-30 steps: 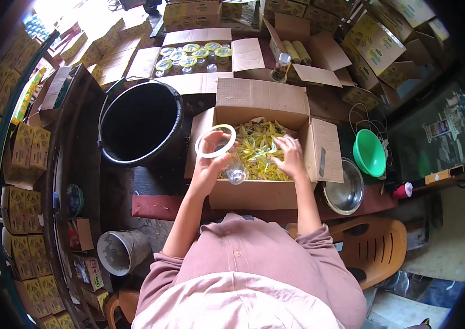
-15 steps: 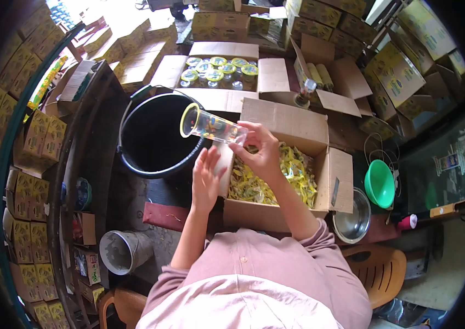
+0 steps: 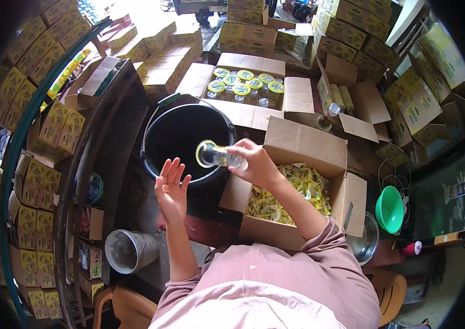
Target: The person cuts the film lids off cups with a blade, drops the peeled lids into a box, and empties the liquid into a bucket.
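My right hand [image 3: 258, 164] grips a clear plastic cup [image 3: 231, 159] with a yellow rim. The cup lies nearly level, its mouth pointing left above the right side of a black bucket [image 3: 227, 122]. Left of the cup, in front of the bucket, my left hand [image 3: 172, 192] is raised with the fingers spread and nothing in it. Beneath my right forearm stands an open cardboard box [image 3: 306, 134] holding many yellow-and-clear wrapped packets [image 3: 287, 198].
Behind the bucket, an open carton [image 3: 298, 90] holds several yellow-topped clear cups [image 3: 240, 89]. Another clear container [image 3: 330, 111] stands near a second open carton [image 3: 372, 104]. To the right are a green bowl [image 3: 390, 210] and a metal bowl [image 3: 368, 241]. A grey pail [image 3: 128, 252] sits lower left.
The cup and my right hand have come lower, the cup now over the bucket's edge. My left hand has moved left, away from the cup. The camera view has shifted.
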{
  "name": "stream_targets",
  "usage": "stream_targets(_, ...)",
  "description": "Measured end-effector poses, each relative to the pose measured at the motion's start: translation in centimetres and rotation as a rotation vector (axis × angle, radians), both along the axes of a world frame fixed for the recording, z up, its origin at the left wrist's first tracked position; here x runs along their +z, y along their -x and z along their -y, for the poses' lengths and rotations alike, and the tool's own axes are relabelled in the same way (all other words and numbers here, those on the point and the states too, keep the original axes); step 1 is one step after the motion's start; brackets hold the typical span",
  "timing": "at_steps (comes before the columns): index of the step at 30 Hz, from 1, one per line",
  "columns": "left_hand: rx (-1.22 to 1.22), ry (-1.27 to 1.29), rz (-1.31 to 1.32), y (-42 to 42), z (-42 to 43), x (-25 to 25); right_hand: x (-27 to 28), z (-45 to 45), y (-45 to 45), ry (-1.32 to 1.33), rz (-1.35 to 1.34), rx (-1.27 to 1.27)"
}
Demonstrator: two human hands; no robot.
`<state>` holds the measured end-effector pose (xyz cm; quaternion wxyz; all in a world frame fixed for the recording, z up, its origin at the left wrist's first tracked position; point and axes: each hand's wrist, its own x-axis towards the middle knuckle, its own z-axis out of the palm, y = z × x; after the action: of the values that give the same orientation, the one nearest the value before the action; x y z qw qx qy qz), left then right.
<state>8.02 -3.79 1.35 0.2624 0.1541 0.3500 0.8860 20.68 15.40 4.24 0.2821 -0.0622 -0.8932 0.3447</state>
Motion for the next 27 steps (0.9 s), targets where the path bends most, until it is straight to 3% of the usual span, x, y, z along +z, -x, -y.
stream_targets(3,0.059,0.083,-0.141,0.5,-0.9,-0.5,-0.1,0.3,-0.2,0.087,-0.107,-0.129)
stream_targets(6,0.24,0.273,-0.397,0.5,-2.4,-0.5,-0.9,-0.1,-0.2,-0.056,-0.108,-0.058)
stream_targets(9,0.345,0.421,-0.643,1.0,-3.9,-0.9,-0.9,-0.8,-1.0,0.301,-0.111,-0.315)
stream_targets(11,0.355,0.475,-0.703,0.9,-4.9,-1.7,-2.3,-3.2,-1.9,0.609,-0.284,-0.403)
stream_targets(13,0.38,0.566,-0.797,0.8,-5.5,-2.3,-1.8,-7.1,-4.2,0.613,-0.499,-0.501)
stream_targets(15,0.411,0.694,-0.923,0.5,-5.8,-2.9,-1.2,-12.9,-7.7,0.436,-0.749,-0.538)
stream_targets(16,0.433,0.708,-0.957,0.2,-6.1,-2.8,-0.7,-16.2,-10.1,0.133,-0.649,-0.789)
stream_targets(17,0.444,0.765,-1.005,0.0,-6.4,-2.7,2.1,-17.2,-12.1,0.057,-0.452,-1.042)
stream_targets(19,0.469,0.877,-1.1,-0.4,-6.9,-2.4,3.4,-22.0,-15.1,-0.273,-0.401,-1.14)
stream_targets(25,0.502,1.001,-1.117,-0.7,-7.4,-2.1,1.1,-31.4,-15.6,-0.317,-0.027,-1.072)
stream_targets(27,0.496,1.029,-1.108,-0.6,-7.5,-2.3,-0.9,-33.3,-14.6,-0.166,0.09,-1.01)
